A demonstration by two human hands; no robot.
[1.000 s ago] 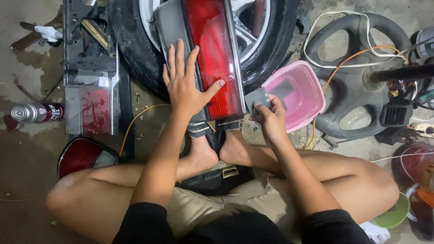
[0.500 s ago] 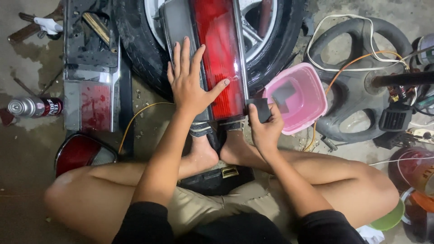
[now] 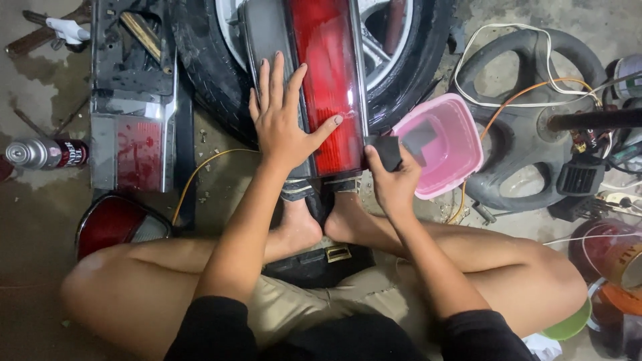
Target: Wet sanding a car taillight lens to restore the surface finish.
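I sit cross-legged on a concrete floor. A long red tail lamp with a grey frame leans against a car wheel in front of my feet. My left hand lies flat on the lamp's left edge, fingers spread, thumb on the red lens. My right hand grips a small dark sanding sheet at the lamp's lower right corner, beside a pink plastic tub that holds water and another dark sheet.
A second tail lamp unit lies at the left, with a spray can beside it. A rounded red lamp sits by my left knee. A black steering wheel with cables lies at the right.
My right hand with the dark sheet has moved up and left, from beside the tub to the lamp's lower right corner. My left hand has stayed on the lamp.
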